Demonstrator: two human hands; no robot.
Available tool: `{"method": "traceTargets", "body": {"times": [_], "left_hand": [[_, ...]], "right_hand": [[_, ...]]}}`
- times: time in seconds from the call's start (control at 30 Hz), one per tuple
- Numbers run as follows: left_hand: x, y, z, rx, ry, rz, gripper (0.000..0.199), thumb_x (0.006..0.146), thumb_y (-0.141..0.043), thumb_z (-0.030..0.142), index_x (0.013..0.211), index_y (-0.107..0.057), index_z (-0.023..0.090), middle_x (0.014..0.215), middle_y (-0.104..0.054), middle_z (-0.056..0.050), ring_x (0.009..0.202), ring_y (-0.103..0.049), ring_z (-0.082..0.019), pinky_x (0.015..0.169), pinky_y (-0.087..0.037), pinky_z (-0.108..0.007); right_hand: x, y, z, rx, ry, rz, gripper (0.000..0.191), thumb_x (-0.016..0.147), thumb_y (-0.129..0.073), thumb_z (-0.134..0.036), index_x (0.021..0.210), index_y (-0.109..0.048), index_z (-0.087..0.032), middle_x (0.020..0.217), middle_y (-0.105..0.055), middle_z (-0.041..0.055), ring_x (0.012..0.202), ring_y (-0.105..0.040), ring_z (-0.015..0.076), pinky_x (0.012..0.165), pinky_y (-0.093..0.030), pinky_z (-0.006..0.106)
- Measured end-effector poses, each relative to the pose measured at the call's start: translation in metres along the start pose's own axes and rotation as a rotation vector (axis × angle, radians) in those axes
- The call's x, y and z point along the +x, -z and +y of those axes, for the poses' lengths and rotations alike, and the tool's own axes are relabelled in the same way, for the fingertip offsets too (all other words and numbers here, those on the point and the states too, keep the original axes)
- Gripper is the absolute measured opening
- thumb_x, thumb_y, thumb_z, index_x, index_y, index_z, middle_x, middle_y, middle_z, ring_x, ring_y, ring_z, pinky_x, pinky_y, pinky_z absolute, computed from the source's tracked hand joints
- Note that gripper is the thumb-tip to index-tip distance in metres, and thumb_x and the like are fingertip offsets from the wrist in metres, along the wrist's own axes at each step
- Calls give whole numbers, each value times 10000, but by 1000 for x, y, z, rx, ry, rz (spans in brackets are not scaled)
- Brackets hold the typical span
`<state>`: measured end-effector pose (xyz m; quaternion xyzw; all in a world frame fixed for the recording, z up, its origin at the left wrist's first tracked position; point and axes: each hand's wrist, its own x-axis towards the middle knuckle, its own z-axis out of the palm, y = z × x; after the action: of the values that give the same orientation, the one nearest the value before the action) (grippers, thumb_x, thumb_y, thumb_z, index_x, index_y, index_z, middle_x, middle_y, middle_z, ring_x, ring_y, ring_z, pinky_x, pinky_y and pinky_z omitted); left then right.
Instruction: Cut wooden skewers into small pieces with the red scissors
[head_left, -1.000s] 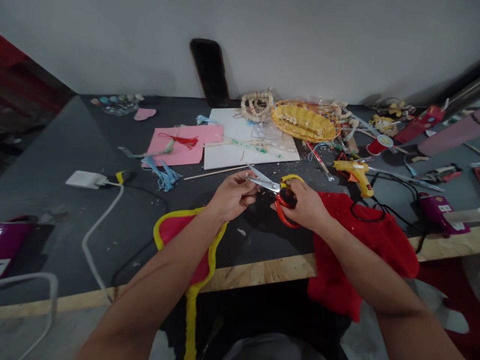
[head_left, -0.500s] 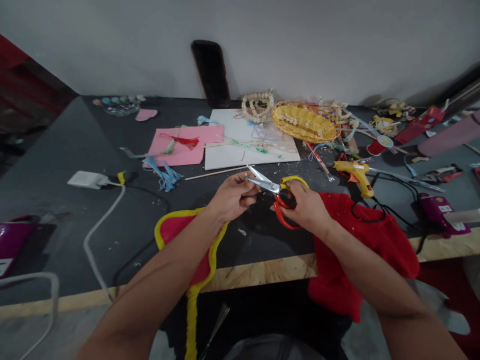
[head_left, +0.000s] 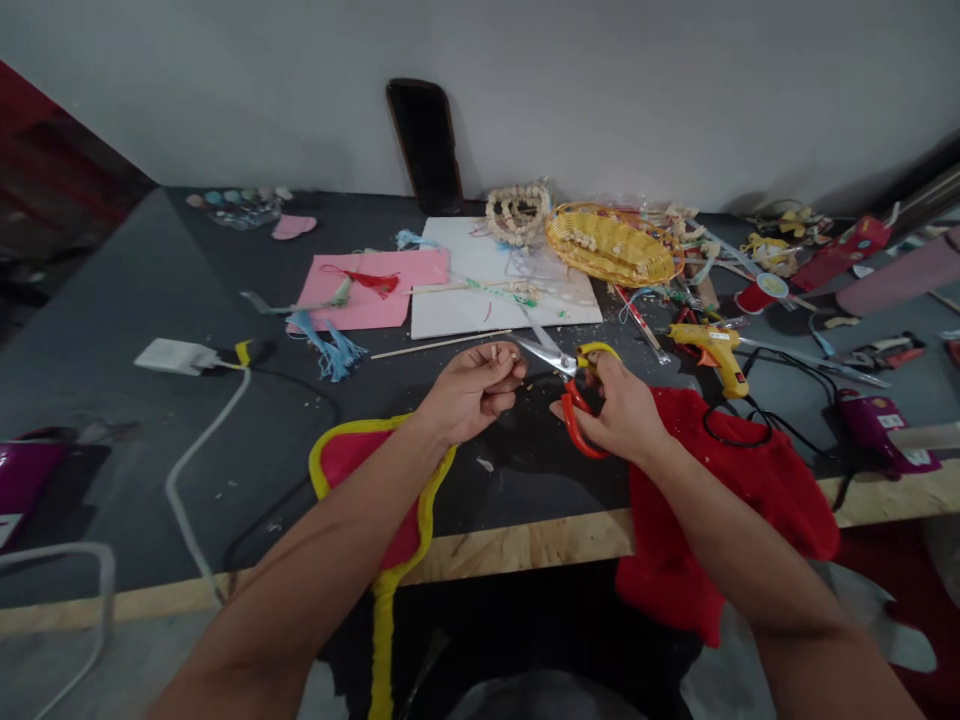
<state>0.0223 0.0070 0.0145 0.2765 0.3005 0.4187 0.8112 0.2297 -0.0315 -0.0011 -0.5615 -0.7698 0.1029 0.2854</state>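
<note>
My right hand point(head_left: 622, 405) is closed on the scissors point(head_left: 559, 362), which have one yellow and one red handle. Their blades are parted and point left, toward my left hand point(head_left: 480, 388). The fingers of my left hand are pinched together on something too small to make out, just left of the blade tips. Under my left forearm lies a pink panel with a yellow edge point(head_left: 425, 510). A red cloth point(head_left: 712, 480) is beneath my right forearm.
Behind my hands are a white board point(head_left: 450, 315), pink sheet point(head_left: 375, 315), thin stick point(head_left: 420, 347) and yellow basket point(head_left: 611, 245). A yellow glue gun point(head_left: 712, 350) and red thread spool point(head_left: 760, 292) lie right. A phone point(head_left: 426, 145) leans on the wall; a white charger point(head_left: 176, 357) sits left.
The scissors and my right hand have shifted slightly right, away from my left fingertips, and the blades have opened wider. My left hand has hardly moved.
</note>
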Motion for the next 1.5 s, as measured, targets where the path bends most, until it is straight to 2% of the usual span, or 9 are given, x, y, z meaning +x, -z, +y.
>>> {"method": "traceTargets", "body": {"times": [0.3, 0.53, 0.7, 0.8, 0.87, 0.97, 1.03, 1.23, 1.5], "left_hand": [[0, -1, -2, 0, 11, 27, 368, 507, -895, 201, 641, -560, 126, 480, -351, 87, 408, -240, -3, 367, -196, -118], [1, 1, -3, 37, 10, 26, 365, 512, -890, 215, 641, -561, 128, 484, -421, 69, 406, -243, 1, 373, -190, -120], [2, 2, -3, 125, -22, 57, 390, 533, -872, 313, 629, -537, 138, 584, -553, 22, 419, -267, -4, 382, -184, -134], [4, 6, -3, 362, -111, 96, 307, 654, -780, 388, 700, -584, 156, 627, -569, 18, 438, -312, -30, 400, -223, -161], [6, 11, -3, 730, -205, 171, 213, 733, -702, 367, 746, -630, 167, 650, -597, 7, 483, -409, -64, 446, -313, -192], [10, 17, -3, 1340, -299, 231, 132, 790, -621, 289, 820, -697, 185, 792, -695, -31, 703, -603, -150, 649, -461, -264], [12, 18, -4, 1560, -312, 201, 175, 822, -571, 261, 889, -722, 202, 954, -727, -46, 883, -652, -200, 800, -484, -316], [11, 16, -2, 1640, -301, 174, 250, 849, -508, 218, 960, -731, 224, 1042, -728, -40, 972, -663, -199, 889, -486, -316], [11, 23, 1, 1539, -342, 371, 233, 827, -559, 304, 993, -694, 214, 984, -730, -56, 860, -663, -218, 796, -490, -323]], "right_hand": [[-3, -5, -7, -91, 18, -31, 619, 744, -607, -668, 1090, -525, -161, 1010, -649, 156, 979, -641, 320, 784, -549, 434], [-3, -7, -3, -107, 5, -46, 590, 751, -625, -647, 1076, -551, -159, 942, -674, 138, 888, -669, 301, 702, -534, 379], [-3, -3, -4, -42, -57, -80, 454, 767, -624, -616, 936, -554, -200, 761, -644, 54, 685, -635, 222, 576, -449, 299], [-1, 3, 0, 134, -109, -31, 369, 767, -646, -556, 790, -489, -222, 648, -560, -20, 546, -527, 140, 523, -393, 261], [1, 8, 5, 245, -167, 80, 361, 748, -680, -508, 756, -450, -229, 634, -514, -49, 518, -459, 108, 517, -379, 250], [6, 14, 15, 388, -268, 247, 324, 755, -680, -475, 808, -476, -230, 683, -498, -51, 566, -442, 109, 551, -393, 261], [8, 15, 20, 472, -313, 302, 311, 765, -672, -473, 865, -506, -228, 717, -497, -43, 599, -442, 116, 564, -395, 269], [8, 10, 20, 545, -309, 257, 310, 742, -708, -423, 910, -540, -223, 725, -502, -47, 605, -426, 108, 575, -391, 268], [8, 11, 14, 523, -319, 222, 304, 744, -702, -393, 917, -532, -210, 715, -490, -58, 598, -425, 95, 570, -388, 246]]}}
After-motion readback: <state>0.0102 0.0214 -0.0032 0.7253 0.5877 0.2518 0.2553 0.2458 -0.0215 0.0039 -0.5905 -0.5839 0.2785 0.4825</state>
